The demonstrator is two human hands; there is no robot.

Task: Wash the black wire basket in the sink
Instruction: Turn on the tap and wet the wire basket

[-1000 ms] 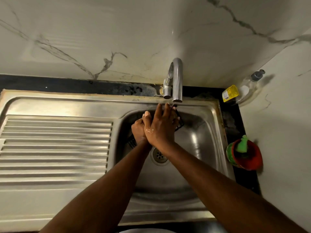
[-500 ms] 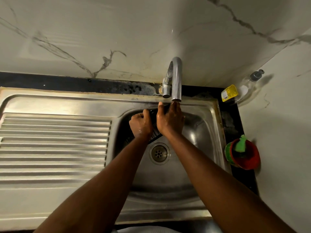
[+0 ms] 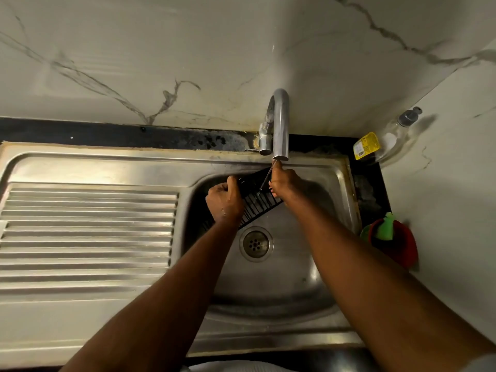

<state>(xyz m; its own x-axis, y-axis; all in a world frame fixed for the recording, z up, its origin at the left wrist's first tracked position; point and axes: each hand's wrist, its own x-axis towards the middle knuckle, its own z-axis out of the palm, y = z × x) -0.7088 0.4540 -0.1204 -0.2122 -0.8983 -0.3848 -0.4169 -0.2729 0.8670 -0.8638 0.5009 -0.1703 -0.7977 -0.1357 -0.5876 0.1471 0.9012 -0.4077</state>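
Steel sink [image 3: 295,277] at frame centre holds the black wire basket [image 3: 257,204], tilted beneath the tap [image 3: 280,124]. The left hand [image 3: 224,201] grips its left edge; the right hand [image 3: 283,183] clasps its upper right end.

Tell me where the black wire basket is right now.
Head view: the black wire basket is at the back of the sink bowl, under the tap and behind the drain, gripped by the left hand and the right hand.

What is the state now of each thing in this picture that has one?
faucet: running, thin stream
black wire basket: tilted under the stream
left hand: grips the basket's left end
right hand: grips its right end
drain: unplugged
green scrubber: inside the red holder
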